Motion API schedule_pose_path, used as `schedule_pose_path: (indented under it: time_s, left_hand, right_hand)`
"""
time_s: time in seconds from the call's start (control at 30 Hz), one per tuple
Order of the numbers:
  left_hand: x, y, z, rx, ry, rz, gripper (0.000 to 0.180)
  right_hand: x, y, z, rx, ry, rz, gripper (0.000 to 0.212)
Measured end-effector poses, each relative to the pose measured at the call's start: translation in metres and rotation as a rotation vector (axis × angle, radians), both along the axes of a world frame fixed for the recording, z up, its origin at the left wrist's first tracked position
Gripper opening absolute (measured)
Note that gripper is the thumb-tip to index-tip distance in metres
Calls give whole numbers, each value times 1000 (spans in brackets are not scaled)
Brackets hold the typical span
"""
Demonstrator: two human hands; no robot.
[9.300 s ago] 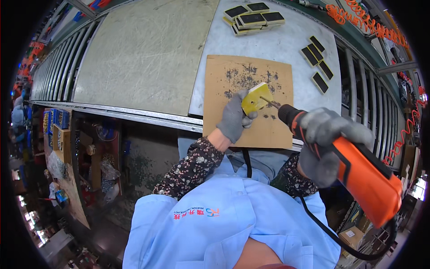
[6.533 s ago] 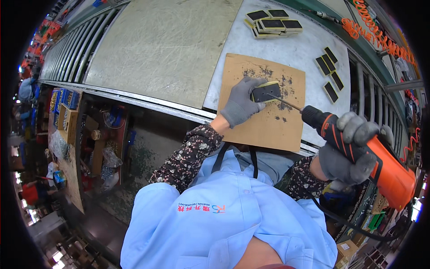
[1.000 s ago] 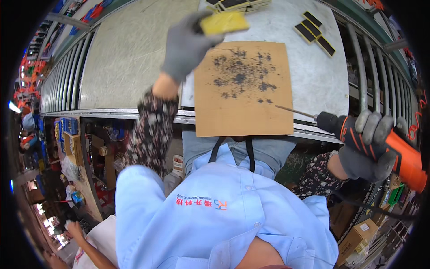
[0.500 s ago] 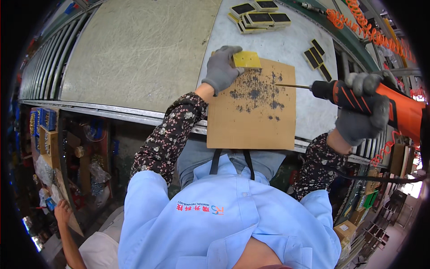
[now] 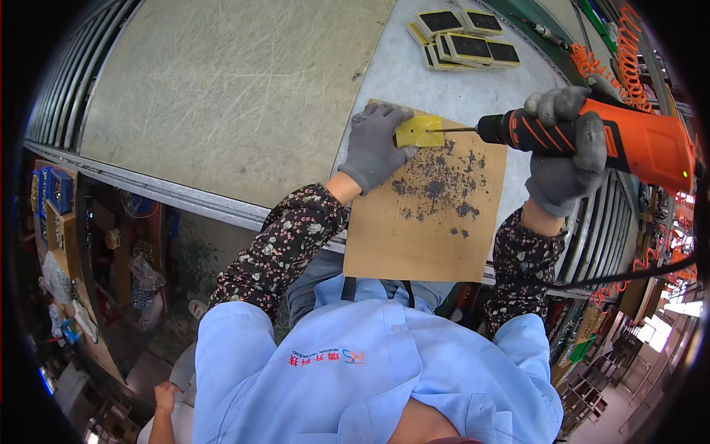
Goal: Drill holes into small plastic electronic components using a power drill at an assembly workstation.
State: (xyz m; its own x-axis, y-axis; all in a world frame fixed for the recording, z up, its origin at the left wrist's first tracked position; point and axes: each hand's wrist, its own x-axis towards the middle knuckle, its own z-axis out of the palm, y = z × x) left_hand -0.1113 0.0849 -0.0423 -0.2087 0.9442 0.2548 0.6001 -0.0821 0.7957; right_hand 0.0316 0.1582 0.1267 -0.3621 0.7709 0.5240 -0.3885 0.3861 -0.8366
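Note:
My left hand (image 5: pixel 376 146), in a grey glove, grips a small flat yellow block (image 5: pixel 419 132) by its left side, over the far part of a cardboard sheet (image 5: pixel 414 248). Dark holes show in the block's upper face. My right hand (image 5: pixel 566 144), also gloved, is wrapped round an orange and black power drill (image 5: pixel 643 140) held sideways. Its long thin bit (image 5: pixel 460 130) points left, and the tip appears to meet the block at a hole. How deep it sits cannot be seen. Dark specks cover the cardboard's middle.
Several yellow-edged blocks with black tops (image 5: pixel 470 48) are stacked at the bench's far side. Orange coiled hoses (image 5: pixel 629 33) hang at the far right. Metal rollers (image 5: pixel 63 74) line the left end. Another person's hand (image 5: pixel 166 396) shows at lower left.
My right hand has brought the drill leftward and away from me, so its bit tip has come to the yellow block. The block remains in my left hand. The whole view has shifted.

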Motion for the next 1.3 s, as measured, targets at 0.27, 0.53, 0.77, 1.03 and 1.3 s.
schedule_pose_path:
  time_s: [0.27, 0.53, 0.77, 1.03, 1.3]
  left_hand:
    - [3, 2, 0, 23, -13, 33, 48]
    - [1, 1, 1, 13, -41, 20, 48]
    - [4, 1, 1, 18, -28, 29, 46]
    - [0, 3, 4, -13, -22, 20, 46]
    - [1, 2, 0, -39, -76, 19, 47]
  right_hand:
    - [-38, -11, -4, -9, -114, -131, 36]
    - [-37, -5, -13, -18, 27, -85, 32]
    - [-36, -10, -5, 48, -145, -247, 40]
    - [-30, -12, 10, 42, 97, 86, 46]
    - [-41, -14, -2, 40, -84, -17, 44]
